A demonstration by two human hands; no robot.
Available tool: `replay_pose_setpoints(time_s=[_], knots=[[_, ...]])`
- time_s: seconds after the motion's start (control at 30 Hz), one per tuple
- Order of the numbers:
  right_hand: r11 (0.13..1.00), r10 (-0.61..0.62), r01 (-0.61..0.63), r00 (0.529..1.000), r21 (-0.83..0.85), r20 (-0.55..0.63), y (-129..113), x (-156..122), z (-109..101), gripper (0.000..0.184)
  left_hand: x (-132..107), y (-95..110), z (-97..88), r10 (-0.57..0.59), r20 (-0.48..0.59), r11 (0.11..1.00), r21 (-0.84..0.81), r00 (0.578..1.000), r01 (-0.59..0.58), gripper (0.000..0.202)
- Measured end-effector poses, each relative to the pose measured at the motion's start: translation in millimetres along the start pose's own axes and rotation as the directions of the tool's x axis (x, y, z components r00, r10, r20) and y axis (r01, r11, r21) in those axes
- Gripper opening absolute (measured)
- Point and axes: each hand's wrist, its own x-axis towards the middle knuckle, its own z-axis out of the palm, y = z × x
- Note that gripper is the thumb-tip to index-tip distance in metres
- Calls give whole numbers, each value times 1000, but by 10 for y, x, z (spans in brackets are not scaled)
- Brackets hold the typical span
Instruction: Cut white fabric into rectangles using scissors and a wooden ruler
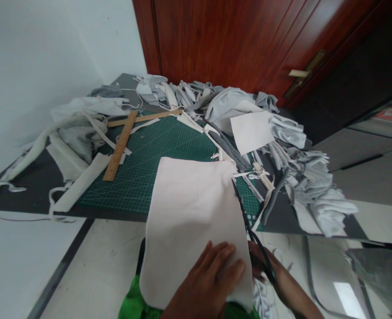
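A large off-white piece of fabric [192, 199] hangs from the green cutting mat over the table's front edge, its lower end near the green clothing. My left hand [212, 274] lies flat on its lower right part, with the fingers stretched out. Black-handled scissors [245, 217] run along the fabric's right edge, with their tips pointing away from me. Gripping their handles is my right hand [264, 261], whose fingers are partly hidden by the loops and the fabric. Whether the blades are apart cannot be made out.
Two wooden rulers [120, 146] cross on the green cutting mat [139, 177]. Cloth strips and scraps [76, 141] lie at left. Heaped grey and white scraps [315, 177] line the back and right. A pale square piece [252, 132] rests on them. Behind stands a reddish wooden door [216, 40].
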Motion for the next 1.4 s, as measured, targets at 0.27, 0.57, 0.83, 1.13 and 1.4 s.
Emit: replay_pose_setpoints(time_s=[0.27, 0.57, 0.83, 1.13, 1.4], knots=[[997, -37, 39, 999, 66, -38, 97, -12, -8, 72, -5, 23, 0, 4, 4, 1000, 20, 1000, -4, 76], [1000, 22, -19, 988, 20, -155, -20, -39, 125, 82, 16, 21, 14, 12, 2, 1000, 21, 1000, -12, 75], [998, 52, -43, 951, 36, -304, -57, -64, 176, 87, 35, 39, 18, 21, 5, 999, 39, 1000, -21, 76], [997, 51, -63, 959, -34, -280, -112, -85, 140, 92, 26, 17, 30, 42, -20, 998, 42, 999, -41, 67], [987, 40, -89, 941, -131, -337, -149, -109, 70, 97, 34, 39, 27, 36, -33, 999, 42, 999, -34, 66]])
